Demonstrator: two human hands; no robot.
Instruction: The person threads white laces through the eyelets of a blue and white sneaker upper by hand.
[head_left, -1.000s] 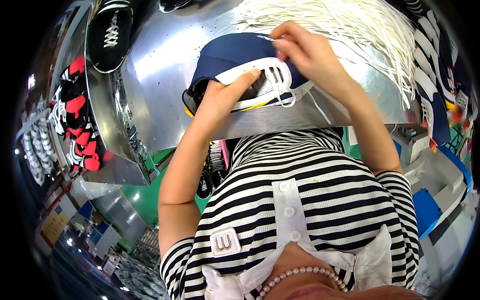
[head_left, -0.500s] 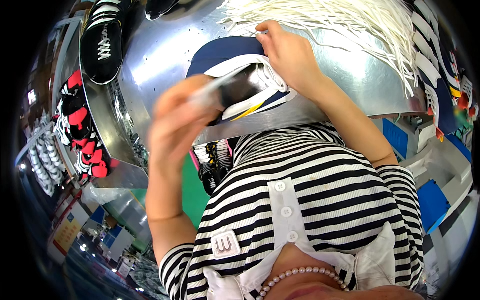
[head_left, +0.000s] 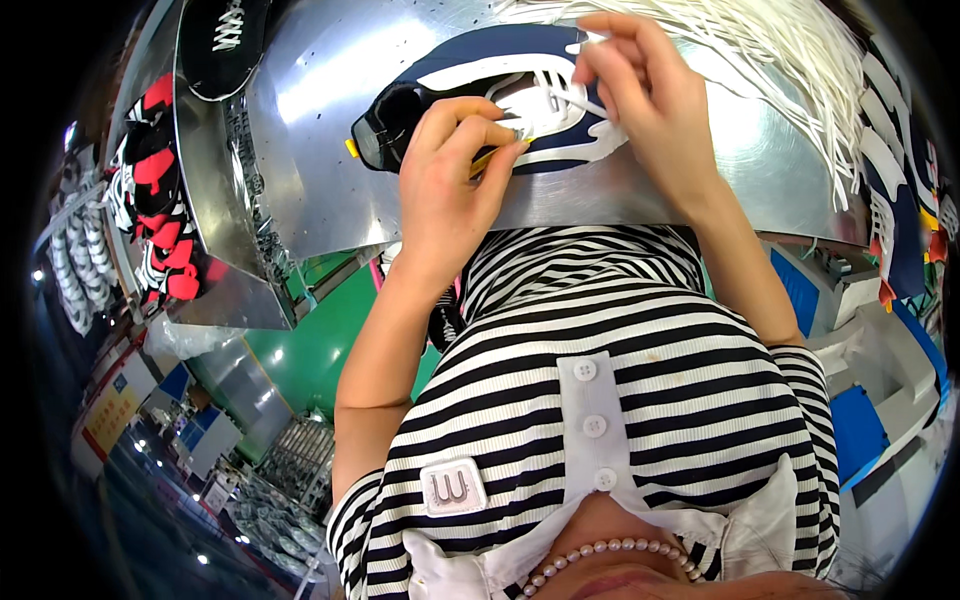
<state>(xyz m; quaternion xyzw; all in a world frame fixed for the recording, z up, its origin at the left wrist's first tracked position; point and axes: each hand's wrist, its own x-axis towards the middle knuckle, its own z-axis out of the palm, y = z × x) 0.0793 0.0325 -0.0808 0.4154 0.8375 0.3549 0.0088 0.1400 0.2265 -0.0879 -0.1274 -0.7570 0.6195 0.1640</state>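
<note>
A navy shoe upper (head_left: 500,50) with white stripes and a bit of yellow lies on its side on the metal table, its black-lined heel opening to the left. My left hand (head_left: 445,170) is closed at the near edge of the lacing gap, thumb and forefinger pinching the upper there. Over the toe end, my right hand (head_left: 650,105) has its fingers curled together around a white shoelace (head_left: 570,97), which runs from the eyelets toward them. The exact grip at the right fingertips is partly hidden.
Loose white laces (head_left: 770,80) spread over the table's far right. More navy uppers (head_left: 890,150) hang at the right edge. A black laced shoe (head_left: 222,50) rests at the far left, above red, black and white shoe parts (head_left: 170,230).
The upper has turned from an upright, bunched position to lying lengthwise. My left hand, blurred before, has come right to the lacing edge; my right hand has shifted right.
</note>
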